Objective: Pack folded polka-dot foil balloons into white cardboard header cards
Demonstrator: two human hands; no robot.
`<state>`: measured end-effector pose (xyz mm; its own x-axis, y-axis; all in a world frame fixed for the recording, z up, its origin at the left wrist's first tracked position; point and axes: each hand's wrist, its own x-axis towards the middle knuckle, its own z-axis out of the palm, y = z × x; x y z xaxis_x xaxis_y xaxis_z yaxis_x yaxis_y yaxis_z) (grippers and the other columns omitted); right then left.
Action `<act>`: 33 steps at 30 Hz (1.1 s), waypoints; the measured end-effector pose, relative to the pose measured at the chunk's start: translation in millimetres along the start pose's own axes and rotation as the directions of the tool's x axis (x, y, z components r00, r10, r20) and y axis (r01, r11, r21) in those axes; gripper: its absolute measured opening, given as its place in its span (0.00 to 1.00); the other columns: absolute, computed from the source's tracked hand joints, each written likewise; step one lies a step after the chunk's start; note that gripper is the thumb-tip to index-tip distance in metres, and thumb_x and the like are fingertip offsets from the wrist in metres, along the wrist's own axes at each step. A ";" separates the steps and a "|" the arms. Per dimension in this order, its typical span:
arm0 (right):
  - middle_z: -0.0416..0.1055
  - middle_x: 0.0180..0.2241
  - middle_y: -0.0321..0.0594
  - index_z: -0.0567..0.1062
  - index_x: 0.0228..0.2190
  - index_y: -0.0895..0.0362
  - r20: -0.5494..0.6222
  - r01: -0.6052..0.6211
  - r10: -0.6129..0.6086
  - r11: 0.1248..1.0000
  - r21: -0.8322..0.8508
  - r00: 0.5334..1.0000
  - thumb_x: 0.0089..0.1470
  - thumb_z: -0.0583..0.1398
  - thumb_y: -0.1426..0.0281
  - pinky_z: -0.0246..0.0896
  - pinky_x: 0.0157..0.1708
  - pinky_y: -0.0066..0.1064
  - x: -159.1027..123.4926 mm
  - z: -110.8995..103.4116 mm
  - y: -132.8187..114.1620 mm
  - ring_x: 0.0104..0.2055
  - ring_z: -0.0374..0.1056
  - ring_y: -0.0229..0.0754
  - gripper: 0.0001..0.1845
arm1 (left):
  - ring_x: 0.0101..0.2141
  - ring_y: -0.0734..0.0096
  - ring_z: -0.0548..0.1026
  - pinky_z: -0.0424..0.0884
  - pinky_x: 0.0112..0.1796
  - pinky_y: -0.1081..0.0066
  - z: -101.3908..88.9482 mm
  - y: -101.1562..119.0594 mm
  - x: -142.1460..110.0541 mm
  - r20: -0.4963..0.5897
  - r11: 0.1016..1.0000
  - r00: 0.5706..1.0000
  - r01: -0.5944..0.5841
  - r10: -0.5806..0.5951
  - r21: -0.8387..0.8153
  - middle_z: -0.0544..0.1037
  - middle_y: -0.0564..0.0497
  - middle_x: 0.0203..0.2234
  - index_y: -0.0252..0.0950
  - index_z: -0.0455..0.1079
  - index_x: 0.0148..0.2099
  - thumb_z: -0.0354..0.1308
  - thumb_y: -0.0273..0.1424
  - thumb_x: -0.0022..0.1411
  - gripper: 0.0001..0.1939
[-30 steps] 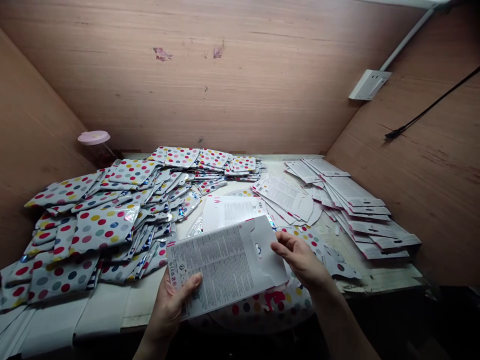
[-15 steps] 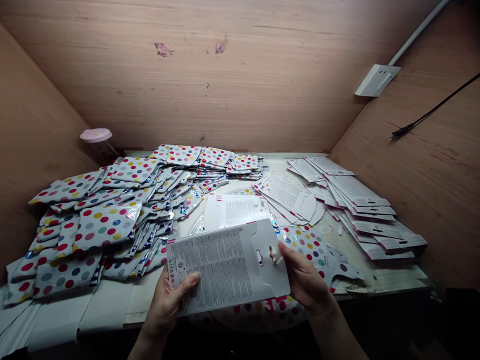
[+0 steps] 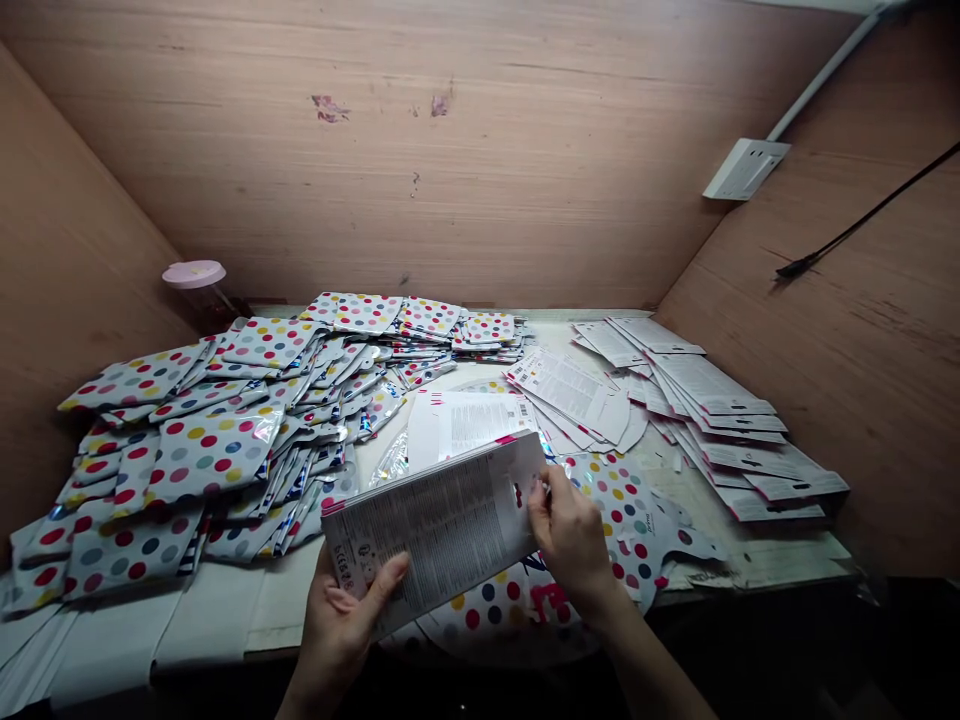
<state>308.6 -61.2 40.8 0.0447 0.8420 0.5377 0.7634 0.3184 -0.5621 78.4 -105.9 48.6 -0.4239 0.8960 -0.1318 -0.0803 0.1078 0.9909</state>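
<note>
A flat white printed cardboard carton [image 3: 442, 540] is held tilted over the front edge of the table, its small-print side facing me. My left hand [image 3: 345, 625] grips its lower left end, thumb lying across the print. At the right end, by the hang hole, my right hand [image 3: 574, 545] has its fingers curled and pressed against the carton's edge; the fingertips are partly hidden. Beneath and behind lie polka-dot bags [image 3: 480, 610], partly covered by my hands and the carton. Just behind it rests another white printed carton [image 3: 480, 425].
Piles of folded polka-dot bags [image 3: 214, 450] fill the left side. Printed cartons [image 3: 720, 400] are stacked at the right, with more cartons [image 3: 570, 390] fanned out near the middle. A pink-lidded jar [image 3: 195, 275] stands back left. Wooden panels [image 3: 480, 150] enclose the table.
My right hand has moved left and curled in at the carton's end. The flap that stuck out there no longer shows. The carton is tilted more, showing its top edge.
</note>
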 end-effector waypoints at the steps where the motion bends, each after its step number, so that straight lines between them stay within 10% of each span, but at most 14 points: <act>1: 0.60 0.22 0.31 0.64 0.31 0.55 -0.029 -0.029 0.031 0.997 0.074 0.999 0.62 0.51 0.72 0.52 0.21 0.27 -1.7 1.9 0.9 0.20 0.58 0.35 0.07 | 0.35 0.59 0.80 0.77 0.38 0.69 2.1 1.2 -1.2 0.004 1.000 1.000 0.004 -0.004 -0.013 0.79 0.52 0.29 0.36 0.67 0.50 0.72 0.39 0.44 0.31; 8: 0.69 0.26 0.37 0.70 0.35 0.49 -0.229 -0.035 0.117 0.942 0.334 0.966 0.59 0.57 0.72 0.65 0.31 0.36 -21.4 -7.1 6.6 0.29 0.67 0.43 0.05 | 0.42 0.59 0.78 0.76 0.41 0.69 8.2 2.2 5.8 0.016 0.993 0.997 0.083 -0.082 -0.081 0.79 0.49 0.40 0.39 0.66 0.53 0.72 0.38 0.45 0.33; 12: 0.73 0.28 0.40 0.76 0.34 0.48 0.109 -0.157 0.123 0.902 0.403 0.986 0.56 0.60 0.71 0.65 0.32 0.38 -20.3 -45.2 17.1 0.30 0.68 0.46 0.05 | 0.42 0.57 0.78 0.76 0.39 0.69 2.9 -2.9 14.7 0.028 0.978 0.988 0.153 -0.150 -0.144 0.80 0.49 0.41 0.39 0.66 0.53 0.73 0.38 0.42 0.36; 15: 0.75 0.29 0.40 0.80 0.34 0.48 0.498 -0.327 0.152 0.901 0.286 0.854 0.56 0.61 0.65 0.66 0.33 0.37 -16.3 -69.7 39.2 0.31 0.71 0.47 0.07 | 0.40 0.59 0.79 0.76 0.37 0.70 -1.8 -3.1 18.0 0.012 0.978 0.990 0.139 -0.139 -0.157 0.81 0.51 0.37 0.39 0.67 0.50 0.73 0.38 0.41 0.34; 18: 0.77 0.30 0.41 0.81 0.35 0.49 0.541 -0.471 0.310 0.862 0.186 0.781 0.56 0.60 0.58 0.67 0.37 0.41 -11.9 -74.2 55.9 0.33 0.72 0.50 0.12 | 0.37 0.59 0.79 0.77 0.34 0.70 -0.6 0.3 18.3 0.037 0.972 0.984 0.177 -0.174 -0.156 0.81 0.52 0.35 0.39 0.67 0.50 0.73 0.37 0.40 0.34; 25: 0.74 0.46 0.44 0.69 0.52 0.52 0.674 -0.738 0.304 0.321 0.593 0.673 0.49 0.67 0.57 0.67 0.47 0.41 3.3 -42.0 31.9 0.46 0.72 0.49 0.30 | 0.39 0.55 0.80 0.77 0.35 0.67 36.0 14.9 19.8 0.241 0.952 0.945 0.262 -0.220 -0.160 0.81 0.47 0.38 0.37 0.63 0.55 0.73 0.36 0.42 0.39; 33: 0.77 0.40 0.46 0.75 0.43 0.57 0.690 -0.785 0.404 0.130 0.606 0.600 0.47 0.67 0.54 0.68 0.41 0.38 -9.4 -36.3 43.9 0.40 0.74 0.49 0.25 | 0.39 0.54 0.79 0.76 0.38 0.63 54.5 13.4 21.2 0.305 0.950 0.928 0.271 -0.216 -0.153 0.80 0.45 0.39 0.38 0.61 0.57 0.72 0.39 0.42 0.41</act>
<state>365.1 -70.9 33.9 -0.1096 0.9346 -0.3384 -0.3263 -0.3555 -0.8759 117.5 -62.0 60.4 -0.1012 0.9391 -0.3283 -0.3293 0.2798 0.9018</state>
